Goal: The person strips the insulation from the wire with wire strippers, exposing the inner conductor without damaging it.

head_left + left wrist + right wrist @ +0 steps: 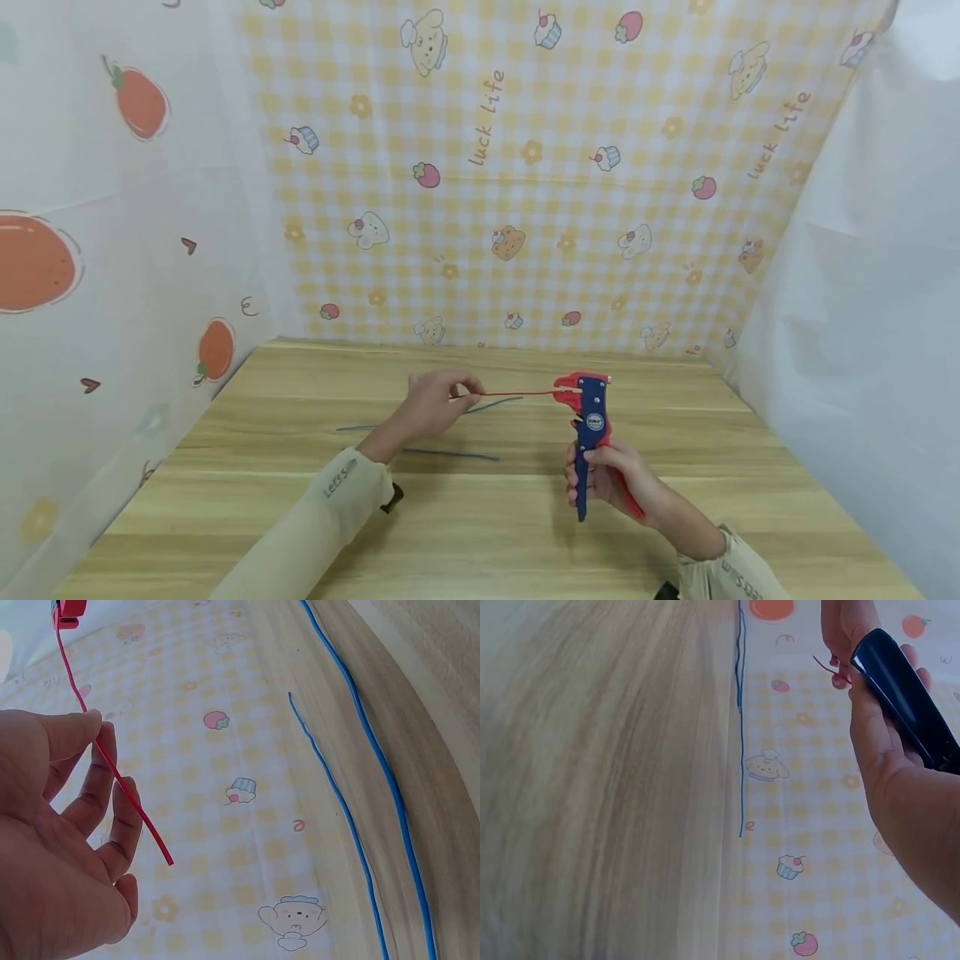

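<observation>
The left hand (433, 405)'s thumb and forefinger are pinching the red wire (154, 834), mid-frame in the head view, its far end meeting the stripper (594, 402)'s jaws. The right hand (626, 477) is gripping the handles, lower right. Blue wires (452, 453) are lying left of centre. Stripping seems to be starting; next calls for squeezing.

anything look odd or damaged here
Nothing stands out as spilled or damaged. The left hand pinches a thin red wire, which runs to the red-and-navy wire stripper in the right hand; thin blue wires lie on the wooden table.
</observation>
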`<state>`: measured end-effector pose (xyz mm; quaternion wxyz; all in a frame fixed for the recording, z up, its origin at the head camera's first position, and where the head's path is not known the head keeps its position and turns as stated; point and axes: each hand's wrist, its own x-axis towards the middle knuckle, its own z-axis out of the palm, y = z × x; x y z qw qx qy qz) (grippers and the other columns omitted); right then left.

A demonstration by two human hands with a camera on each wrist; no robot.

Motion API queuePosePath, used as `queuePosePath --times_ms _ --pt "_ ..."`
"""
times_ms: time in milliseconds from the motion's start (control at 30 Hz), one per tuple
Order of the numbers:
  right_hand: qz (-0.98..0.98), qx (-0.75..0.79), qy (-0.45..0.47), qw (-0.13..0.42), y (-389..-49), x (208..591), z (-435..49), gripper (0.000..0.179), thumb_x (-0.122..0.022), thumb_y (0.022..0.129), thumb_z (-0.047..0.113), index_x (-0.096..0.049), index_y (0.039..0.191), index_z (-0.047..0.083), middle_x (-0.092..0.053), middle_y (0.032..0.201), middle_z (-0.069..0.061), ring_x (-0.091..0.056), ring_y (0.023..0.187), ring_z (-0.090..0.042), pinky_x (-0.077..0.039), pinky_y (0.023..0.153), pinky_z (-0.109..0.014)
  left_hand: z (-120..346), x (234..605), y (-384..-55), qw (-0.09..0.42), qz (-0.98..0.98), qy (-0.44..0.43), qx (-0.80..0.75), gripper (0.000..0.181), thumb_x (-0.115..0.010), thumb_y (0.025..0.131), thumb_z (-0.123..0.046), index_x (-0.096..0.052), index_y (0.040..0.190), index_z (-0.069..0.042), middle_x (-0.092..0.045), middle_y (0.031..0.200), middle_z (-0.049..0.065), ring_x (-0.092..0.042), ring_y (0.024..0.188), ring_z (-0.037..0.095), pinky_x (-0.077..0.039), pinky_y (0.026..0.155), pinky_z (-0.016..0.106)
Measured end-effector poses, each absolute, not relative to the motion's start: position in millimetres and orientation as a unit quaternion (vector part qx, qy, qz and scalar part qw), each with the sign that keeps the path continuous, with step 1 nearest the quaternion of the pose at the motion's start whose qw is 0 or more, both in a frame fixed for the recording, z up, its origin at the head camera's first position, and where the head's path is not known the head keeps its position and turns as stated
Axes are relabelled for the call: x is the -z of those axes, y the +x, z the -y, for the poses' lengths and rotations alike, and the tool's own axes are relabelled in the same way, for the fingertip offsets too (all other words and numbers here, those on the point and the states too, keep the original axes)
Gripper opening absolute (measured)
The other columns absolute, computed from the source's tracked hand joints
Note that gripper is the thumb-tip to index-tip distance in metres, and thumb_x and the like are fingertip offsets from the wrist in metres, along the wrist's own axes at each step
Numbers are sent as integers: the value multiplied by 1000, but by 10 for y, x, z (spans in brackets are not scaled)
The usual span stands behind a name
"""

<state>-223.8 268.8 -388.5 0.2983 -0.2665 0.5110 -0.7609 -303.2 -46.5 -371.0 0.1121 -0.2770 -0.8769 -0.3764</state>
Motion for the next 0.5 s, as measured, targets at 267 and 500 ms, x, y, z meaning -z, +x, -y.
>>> queuePosePath --times_ms 267,500 --pt "-520 752 -278 295 -2234 3905 -2687 25 -30 102 5 -52 114 3 -65 98 -5 -66 89 -19 -53 90 -39 471 3685 -3029 106 879 -273 377 8 -70 94 -20 -72 92 -28 -68 91 -16 -50 74 10 -19 86 55" --pt "-513 750 -300 292 -2246 3918 -2679 26 -28 101 2 -51 114 2 -64 97 -7 -66 88 -20 -54 88 -38 490 3662 -3030 101 882 -271 372 6 -70 94 -21 -72 92 -27 -68 91 -17 -50 75 9 -19 85 52"
